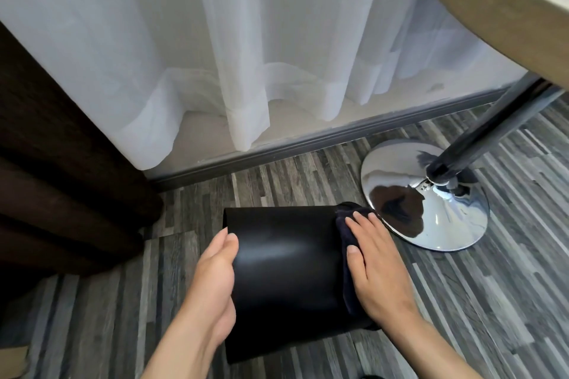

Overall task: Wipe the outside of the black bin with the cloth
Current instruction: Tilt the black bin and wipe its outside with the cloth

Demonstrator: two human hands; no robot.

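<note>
A glossy black bin (286, 271) lies on its side on the striped grey floor, low in the middle of the view. My left hand (212, 280) rests flat against the bin's left end, fingers together. A dark cloth (346, 224) is pressed against the bin's right side under my right hand (374, 261), whose fingers are spread flat over it. Most of the cloth is hidden beneath that hand and behind the bin's edge.
A chrome round table base (431, 218) with a dark pole (486, 135) stands just right of the bin, almost touching it. A white sheer curtain (246, 55) hangs behind. A dark brown curtain (61, 178) is at the left. A tabletop edge (508, 9) overhangs the top right.
</note>
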